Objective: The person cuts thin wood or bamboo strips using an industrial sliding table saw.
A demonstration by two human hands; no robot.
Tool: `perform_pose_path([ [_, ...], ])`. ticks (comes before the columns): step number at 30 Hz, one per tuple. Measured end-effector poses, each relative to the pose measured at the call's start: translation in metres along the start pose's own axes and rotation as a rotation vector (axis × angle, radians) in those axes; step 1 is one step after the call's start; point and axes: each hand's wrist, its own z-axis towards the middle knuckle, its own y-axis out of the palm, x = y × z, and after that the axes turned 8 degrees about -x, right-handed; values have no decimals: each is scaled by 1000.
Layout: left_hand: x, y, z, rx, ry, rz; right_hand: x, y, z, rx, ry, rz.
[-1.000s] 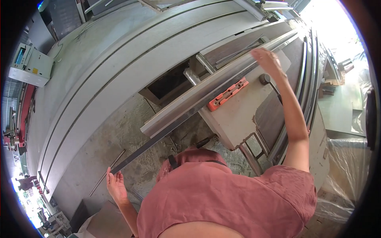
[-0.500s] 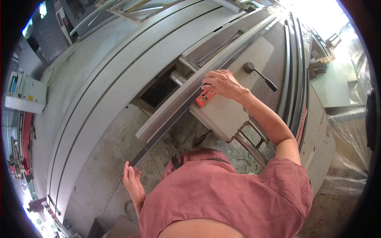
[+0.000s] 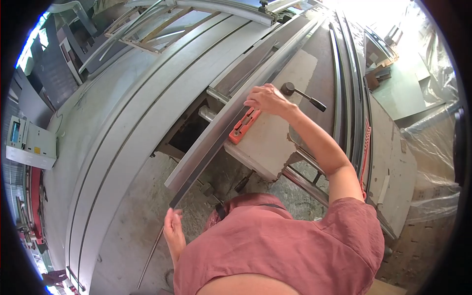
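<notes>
A long dark strip [image 3: 202,166] lies along the side of a silver metal fence [image 3: 189,164], its near end sticking out past the fence. My left hand [image 3: 175,230] is at that near end, its fingertips closed on the strip. Farther up, the bent fingers of my right hand [image 3: 269,101] close over the strip at the fence. Just below the right hand, a red slotted block [image 3: 245,125] sits on the machine table [image 3: 260,152] beside the strip; the hand covers its upper end.
A black-knobbed lever [image 3: 305,96] stands right of my right hand. Long dark profiles [image 3: 346,88] lie farther right. A grooved sliding table [image 3: 142,108] runs along the left, with a wooden frame [image 3: 169,29] at its far end. A white control box [image 3: 32,142] stands at far left.
The strip has slid forward along the fence, so less of it sticks out. Both hands moved forward with it, and more of the red block shows. The view has shifted slightly.
</notes>
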Motion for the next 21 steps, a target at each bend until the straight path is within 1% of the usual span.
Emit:
perform_pose_path([
  [1, 6, 2, 1, -92, -28, -91, 7, -2, 2, -26, 8, 5],
  [2, 7, 3, 5, -88, -30, -88, 12, -2, 3, -52, 19, 12],
  [4, 3, 8, 16, -140, -26, 0, 19, -1, 3, -18, -9, 10],
  [7, -8, 1, 29, -75, -68, -130, 25, 1, 8, -53, 27, -81],
  [8, -8, 2, 31, -39, -79, -195, 25, -1, 8, -63, 13, -73],
  [10, -7, 2, 29, 0, -98, -219, 20, -6, 8, -52, -56, -186],
  [11, -6, 2, 28, -44, -94, -250, 26, 2, 11, -15, 2, -137],
  [12, -5, 2, 28, -88, -83, -282, 29, 6, 12, -28, -22, -125],
  [14, -2, 8, 30, -83, -104, -291, 36, 2, 14, -8, 29, -117],
  [15, -1, 11, 33, -112, -93, -302, 38, 1, 14, -8, 20, -112],
  [17, 2, 19, 40, -164, -75, -305, 43, -3, 14, 42, 78, -121],
  [18, 3, 24, 44, -162, -74, -305, 48, -5, 14, 43, 76, -120],
  [19, 3, 29, 49, -203, -71, -297, 53, -8, 15, 30, 108, -124],
  [21, 11, 38, 58, -268, -71, -302, 70, -10, 19, -20, 209, -140],
])
